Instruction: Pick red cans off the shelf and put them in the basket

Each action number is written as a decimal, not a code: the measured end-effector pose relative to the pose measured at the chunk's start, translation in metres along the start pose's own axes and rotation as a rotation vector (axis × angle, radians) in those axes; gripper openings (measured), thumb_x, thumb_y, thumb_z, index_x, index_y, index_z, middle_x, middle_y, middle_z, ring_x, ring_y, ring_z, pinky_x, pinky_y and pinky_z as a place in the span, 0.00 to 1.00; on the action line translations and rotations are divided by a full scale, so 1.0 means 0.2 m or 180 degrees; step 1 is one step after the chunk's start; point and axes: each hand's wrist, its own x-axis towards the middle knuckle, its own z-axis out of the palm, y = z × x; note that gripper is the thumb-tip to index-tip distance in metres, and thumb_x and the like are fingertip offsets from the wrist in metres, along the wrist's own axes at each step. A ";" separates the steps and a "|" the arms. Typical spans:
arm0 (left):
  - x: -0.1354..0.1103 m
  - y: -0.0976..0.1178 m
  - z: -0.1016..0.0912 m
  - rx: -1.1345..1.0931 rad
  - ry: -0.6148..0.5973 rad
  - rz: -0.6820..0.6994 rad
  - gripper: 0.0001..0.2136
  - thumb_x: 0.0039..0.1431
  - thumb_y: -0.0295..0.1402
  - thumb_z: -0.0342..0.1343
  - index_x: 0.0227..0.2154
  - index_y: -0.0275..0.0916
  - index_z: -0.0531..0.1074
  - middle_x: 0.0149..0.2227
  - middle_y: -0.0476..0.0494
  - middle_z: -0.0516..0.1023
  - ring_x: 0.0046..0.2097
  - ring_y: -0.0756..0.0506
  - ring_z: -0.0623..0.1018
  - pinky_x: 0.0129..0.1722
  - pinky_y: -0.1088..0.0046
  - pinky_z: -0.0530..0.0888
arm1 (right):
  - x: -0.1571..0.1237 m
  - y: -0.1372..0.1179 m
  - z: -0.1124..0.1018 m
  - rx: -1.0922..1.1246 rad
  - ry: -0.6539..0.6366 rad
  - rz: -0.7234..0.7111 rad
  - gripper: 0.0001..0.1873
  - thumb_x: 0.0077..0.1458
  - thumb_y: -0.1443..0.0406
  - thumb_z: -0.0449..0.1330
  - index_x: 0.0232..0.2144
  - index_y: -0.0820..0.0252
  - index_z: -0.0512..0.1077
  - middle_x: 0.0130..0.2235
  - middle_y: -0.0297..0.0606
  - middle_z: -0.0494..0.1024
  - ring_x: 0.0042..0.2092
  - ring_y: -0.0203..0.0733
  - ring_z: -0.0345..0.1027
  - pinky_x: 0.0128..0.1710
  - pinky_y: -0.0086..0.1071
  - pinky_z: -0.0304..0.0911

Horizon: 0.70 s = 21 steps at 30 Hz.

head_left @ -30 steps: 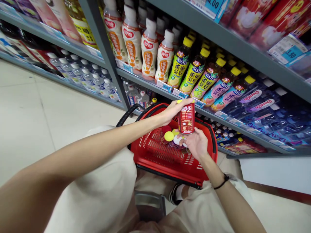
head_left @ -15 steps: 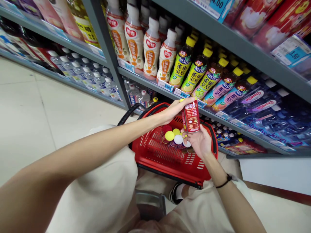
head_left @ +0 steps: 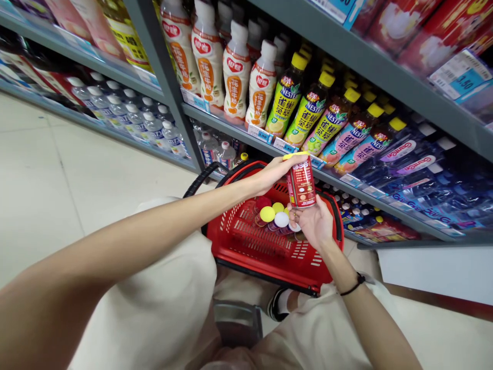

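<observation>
My left hand [head_left: 275,173] reaches over a red drink can [head_left: 301,186] and its fingers wrap the top, near a yellow lid [head_left: 296,155]. My right hand [head_left: 315,222] sits under the can, with its fingertips against the can's lower end. Both hands are above a red plastic shopping basket [head_left: 246,257]. Inside the basket lie several items with round yellow, white and dark red tops [head_left: 274,216]. The can's label shows small print that I cannot read.
Grey store shelves [head_left: 385,67] at the front hold Nestlé tea bottles [head_left: 308,110], milk drink bottles [head_left: 235,72] and blue-labelled water bottles [head_left: 408,159]. More water bottles [head_left: 146,126] stand on the shelf to the left. A tiled floor [head_left: 69,180] lies below, with my beige-clad legs [head_left: 154,308] under the basket.
The can has shifted slightly right and stands more upright between my hands. My right hand has moved a little up and right beneath it.
</observation>
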 end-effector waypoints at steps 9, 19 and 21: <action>-0.01 0.01 0.00 -0.0085 0.0054 -0.0068 0.26 0.58 0.55 0.64 0.49 0.39 0.78 0.51 0.40 0.83 0.53 0.38 0.79 0.57 0.57 0.74 | 0.00 0.01 -0.01 0.0145 0.0018 -0.0144 0.30 0.64 0.40 0.54 0.46 0.61 0.73 0.35 0.43 0.79 0.30 0.41 0.67 0.25 0.30 0.60; 0.03 0.03 -0.06 -0.0356 0.0194 -0.0950 0.22 0.55 0.47 0.72 0.44 0.35 0.78 0.48 0.34 0.83 0.49 0.40 0.80 0.51 0.59 0.78 | 0.06 0.00 -0.10 -0.0882 0.0973 -0.1077 0.28 0.50 0.47 0.74 0.37 0.56 0.66 0.28 0.29 0.74 0.24 0.33 0.63 0.22 0.28 0.62; 0.04 0.02 -0.07 -0.0328 0.0278 -0.0847 0.22 0.54 0.46 0.72 0.44 0.34 0.78 0.48 0.34 0.82 0.47 0.41 0.81 0.51 0.59 0.79 | 0.07 0.00 -0.12 -0.1335 0.1042 -0.1380 0.29 0.47 0.51 0.77 0.42 0.55 0.67 0.31 0.29 0.76 0.25 0.34 0.66 0.23 0.28 0.63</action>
